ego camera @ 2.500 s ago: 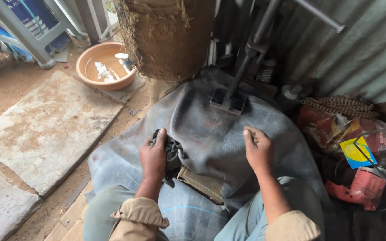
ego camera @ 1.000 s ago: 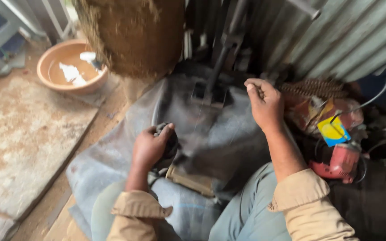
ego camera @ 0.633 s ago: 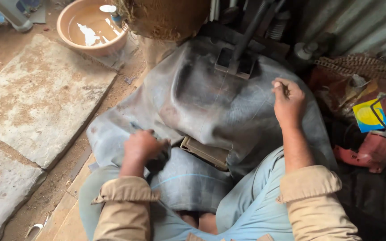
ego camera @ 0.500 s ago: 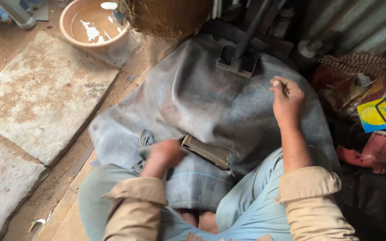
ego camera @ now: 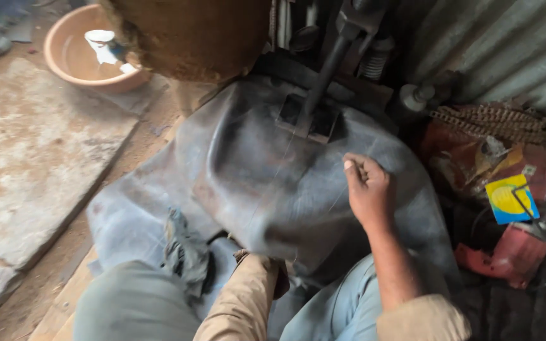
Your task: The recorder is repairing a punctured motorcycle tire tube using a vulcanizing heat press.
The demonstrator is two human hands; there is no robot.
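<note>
My right hand (ego camera: 366, 189) rests on the grey rubber sheet (ego camera: 254, 170) draped over my lap, fingers curled shut, pinching something too small to make out; my left hand is hidden under the sheet's near edge, only its tan sleeve (ego camera: 242, 303) showing, so I cannot tell its grip; a dark rag (ego camera: 183, 252) lies on my left knee; a clay bowl (ego camera: 90, 53) sits well apart on the floor.
</note>
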